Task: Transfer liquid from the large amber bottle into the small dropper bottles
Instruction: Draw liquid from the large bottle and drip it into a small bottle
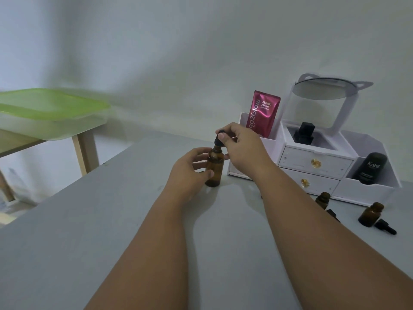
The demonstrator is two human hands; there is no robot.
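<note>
I see the large amber bottle [214,167] standing upright on the grey table [89,220], in front of both hands, its long axis vertical. My left hand [192,168] curls round its body from the left, thumb on the near face, steadying it. My right hand [241,148] comes in from the right and pinches the black dropper [218,142] sitting at the neck; I cannot tell whether the dropper is screwed down or lifted free.

What matters for the coming move is that the receiving bottles lie off to the right, on the far side of my right forearm. One small dropper bottle [323,199] stands just past the forearm and a second small bottle [371,214] stands further right, both open-necked, with a loose black dropper cap [385,227] lying beside the second. I judge the right hand the nearer one to carry liquid across. The white organizer [312,162] stands behind them.
</note>
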